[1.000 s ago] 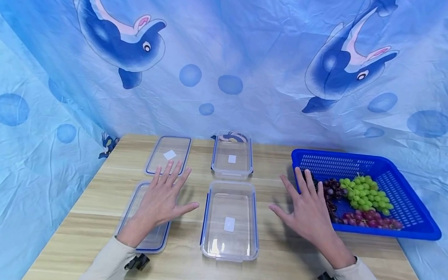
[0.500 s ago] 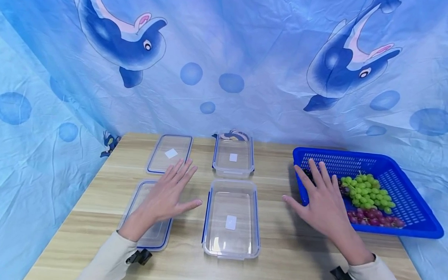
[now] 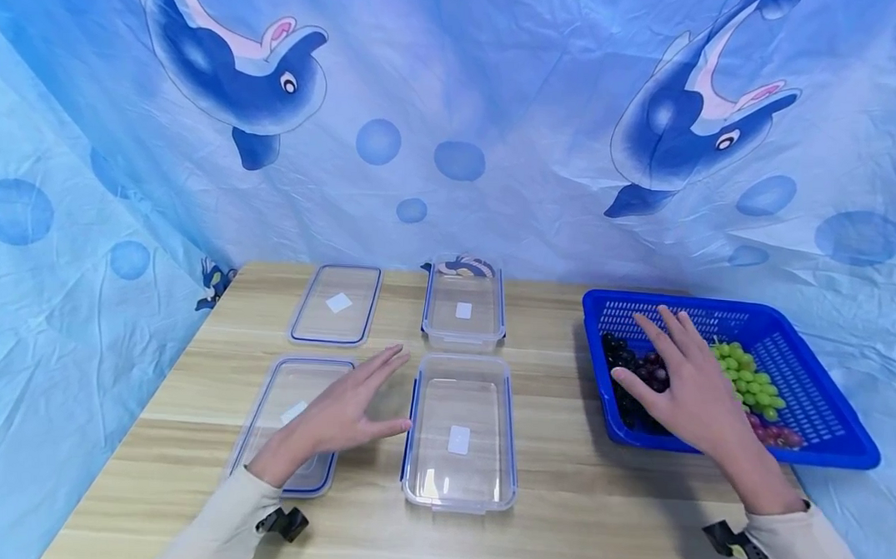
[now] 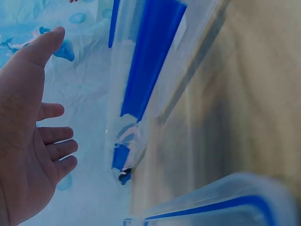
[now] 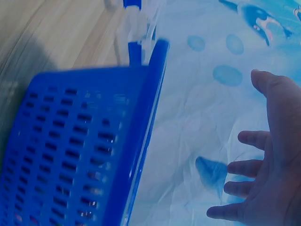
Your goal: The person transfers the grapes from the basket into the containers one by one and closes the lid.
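My right hand [image 3: 684, 381] hovers open, fingers spread, over the left half of the blue basket [image 3: 824, 442], above dark purple grapes [image 3: 632, 363]. Green grapes [image 3: 747, 380] and red grapes [image 3: 775, 433] lie to its right in the basket. My left hand [image 3: 348, 404] is open with straight fingers between the near lid [image 3: 281, 397] and the near clear container [image 3: 460, 430], holding nothing. In the wrist views the left hand [image 4: 30, 136] and right hand [image 5: 265, 169] both show spread, empty fingers.
A second clear container [image 3: 463, 311] stands at the back middle and a second lid [image 3: 336, 304] at the back left of the wooden table [image 3: 558, 501]. A blue dolphin cloth [image 3: 455, 121] hangs behind and at both sides.
My right hand has moved right and away, from the bare table beside the basket to over the dark grapes. My left hand has drifted right, off the near lid toward the near container.
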The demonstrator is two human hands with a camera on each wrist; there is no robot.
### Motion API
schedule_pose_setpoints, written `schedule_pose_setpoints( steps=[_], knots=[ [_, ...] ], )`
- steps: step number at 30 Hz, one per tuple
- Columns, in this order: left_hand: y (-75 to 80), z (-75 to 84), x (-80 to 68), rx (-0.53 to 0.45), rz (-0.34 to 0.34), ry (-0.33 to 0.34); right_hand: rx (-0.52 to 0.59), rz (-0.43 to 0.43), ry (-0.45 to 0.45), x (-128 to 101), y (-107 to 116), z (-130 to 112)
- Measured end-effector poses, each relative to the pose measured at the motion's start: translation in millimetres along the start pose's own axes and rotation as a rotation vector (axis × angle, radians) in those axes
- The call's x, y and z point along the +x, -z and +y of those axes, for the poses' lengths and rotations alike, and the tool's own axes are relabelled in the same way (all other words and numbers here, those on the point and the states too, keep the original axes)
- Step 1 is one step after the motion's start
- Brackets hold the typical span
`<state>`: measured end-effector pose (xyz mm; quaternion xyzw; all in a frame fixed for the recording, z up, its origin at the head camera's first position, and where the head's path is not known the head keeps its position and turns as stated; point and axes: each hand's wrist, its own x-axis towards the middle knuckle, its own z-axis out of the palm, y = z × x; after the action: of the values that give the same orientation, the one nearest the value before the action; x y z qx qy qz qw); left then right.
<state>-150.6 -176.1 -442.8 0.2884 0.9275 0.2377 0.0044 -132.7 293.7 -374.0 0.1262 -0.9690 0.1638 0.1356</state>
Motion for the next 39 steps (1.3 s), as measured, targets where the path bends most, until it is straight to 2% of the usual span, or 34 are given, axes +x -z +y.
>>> schedule_pose_setpoints(
  steps=[9,16,27,39],
  knots=[
    [-20.3,0.2,-7.6,-0.149,-0.074,0.05,0.046,0.0,-0.013,5.5,9.1,25.6],
    [-32.4,-0.4,-15.7,-0.224,-0.088,0.048,0.042,-0.039,-0.055,13.1,13.5,42.8],
    [-39.7,0.3,-19.8,-0.294,-0.097,0.046,0.133,-0.207,-0.213,20.5,7.4,81.9],
    [-41.5,0.1,-19.5,-0.304,-0.108,0.04,0.206,-0.389,-0.338,18.9,-10.6,109.6]
  ],
)
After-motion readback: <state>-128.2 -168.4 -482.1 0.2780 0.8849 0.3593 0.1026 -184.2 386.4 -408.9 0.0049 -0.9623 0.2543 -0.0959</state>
